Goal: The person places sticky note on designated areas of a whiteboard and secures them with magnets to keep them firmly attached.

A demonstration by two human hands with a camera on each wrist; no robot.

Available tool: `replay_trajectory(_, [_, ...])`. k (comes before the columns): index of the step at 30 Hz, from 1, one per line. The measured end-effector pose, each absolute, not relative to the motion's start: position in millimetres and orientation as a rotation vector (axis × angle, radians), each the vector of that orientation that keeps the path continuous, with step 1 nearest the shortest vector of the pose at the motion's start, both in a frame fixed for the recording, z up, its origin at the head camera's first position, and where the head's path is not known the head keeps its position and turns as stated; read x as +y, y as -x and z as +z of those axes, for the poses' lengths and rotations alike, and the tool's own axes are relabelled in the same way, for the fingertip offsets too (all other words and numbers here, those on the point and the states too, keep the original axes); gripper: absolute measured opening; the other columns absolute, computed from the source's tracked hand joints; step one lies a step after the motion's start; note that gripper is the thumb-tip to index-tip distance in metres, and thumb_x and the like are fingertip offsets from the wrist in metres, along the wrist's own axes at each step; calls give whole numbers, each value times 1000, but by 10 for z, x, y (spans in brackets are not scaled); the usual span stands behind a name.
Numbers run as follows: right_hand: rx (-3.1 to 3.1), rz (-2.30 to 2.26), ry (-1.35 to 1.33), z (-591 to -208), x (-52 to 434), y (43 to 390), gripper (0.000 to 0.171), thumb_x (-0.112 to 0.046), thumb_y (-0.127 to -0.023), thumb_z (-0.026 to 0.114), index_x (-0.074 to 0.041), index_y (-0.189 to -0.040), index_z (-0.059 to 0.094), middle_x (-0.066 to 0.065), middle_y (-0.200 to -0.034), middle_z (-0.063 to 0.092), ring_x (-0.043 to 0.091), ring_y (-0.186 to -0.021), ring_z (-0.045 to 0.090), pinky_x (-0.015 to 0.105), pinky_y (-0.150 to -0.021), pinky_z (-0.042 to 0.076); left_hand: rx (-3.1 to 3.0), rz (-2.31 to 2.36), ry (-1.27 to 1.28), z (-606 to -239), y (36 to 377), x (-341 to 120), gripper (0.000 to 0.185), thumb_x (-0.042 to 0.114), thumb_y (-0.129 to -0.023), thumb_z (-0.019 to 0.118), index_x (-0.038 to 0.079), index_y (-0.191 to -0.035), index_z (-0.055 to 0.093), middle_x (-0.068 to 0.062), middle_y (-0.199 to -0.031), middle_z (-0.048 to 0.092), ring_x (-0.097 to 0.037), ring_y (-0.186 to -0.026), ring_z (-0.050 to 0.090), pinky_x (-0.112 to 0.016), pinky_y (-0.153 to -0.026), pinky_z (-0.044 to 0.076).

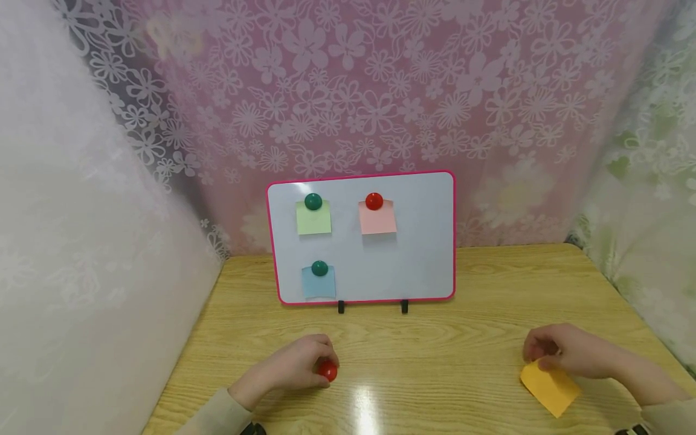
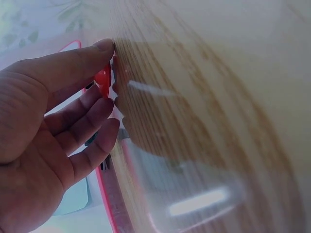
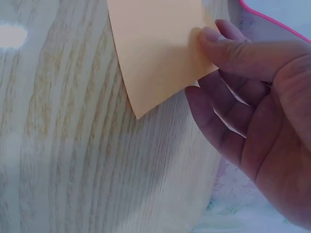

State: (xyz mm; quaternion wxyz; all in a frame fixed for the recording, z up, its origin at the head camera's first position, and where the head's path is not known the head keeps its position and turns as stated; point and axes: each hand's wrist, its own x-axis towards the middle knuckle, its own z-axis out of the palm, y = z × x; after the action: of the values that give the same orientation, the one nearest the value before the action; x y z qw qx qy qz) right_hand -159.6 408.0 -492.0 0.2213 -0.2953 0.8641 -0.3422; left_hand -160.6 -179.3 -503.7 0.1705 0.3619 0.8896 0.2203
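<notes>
Apparently left hand (image 1: 293,365) pinches red magnet (image 1: 328,371)

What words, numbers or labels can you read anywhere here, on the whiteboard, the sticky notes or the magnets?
None: no text can be read in any view.
The whiteboard is unwritten.
The green note, pink note and blue note show no writing.
The orange note pinched by the right hand is blank on the face that shows.
The red magnet in the left hand bears no mark.
</notes>
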Motion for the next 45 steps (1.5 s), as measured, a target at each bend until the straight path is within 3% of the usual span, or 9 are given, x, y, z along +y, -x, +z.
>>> replay_trajectory(14, [2416,-1031,898,-4951,4060,1640,18,-7,-98,77,-15,-113,74,-6,-104,73,10,-89,68,29,-70,57,2527,650,-1065,-5066,1608,-1799,23,17,-90,89,19,-111,80,14,-106,63,1,-93,56,-19,-82,54])
replay_trajectory(22, [2463,-1006,840,-4914,4017,1641,15,-6,-95,79,-11,-108,75,-7,-99,72,8,-85,67,29,-69,56,2536,652,-1056,-5051,1601,-1810,25,16,-91,88,17,-115,81,13,-110,63,-1,-97,57,-21,-85,54])
replay_trajectory(33, [2479,-976,860,-4922,3944,1663,10,-10,-99,77,-16,-107,75,-10,-99,72,7,-84,66,29,-69,56,2548,639,-1072,-5040,1605,-1819,26,18,-90,90,18,-115,81,13,-110,63,-1,-98,58,-21,-86,54])
replay_trajectory(45, [2478,-1053,784,-5000,3864,1670,12,-13,-95,82,-12,-105,76,-6,-93,73,11,-79,67,28,-67,55,2557,640,-1075,-5030,1596,-1818,25,18,-91,89,18,-114,81,13,-110,63,-1,-99,58,-22,-87,54])
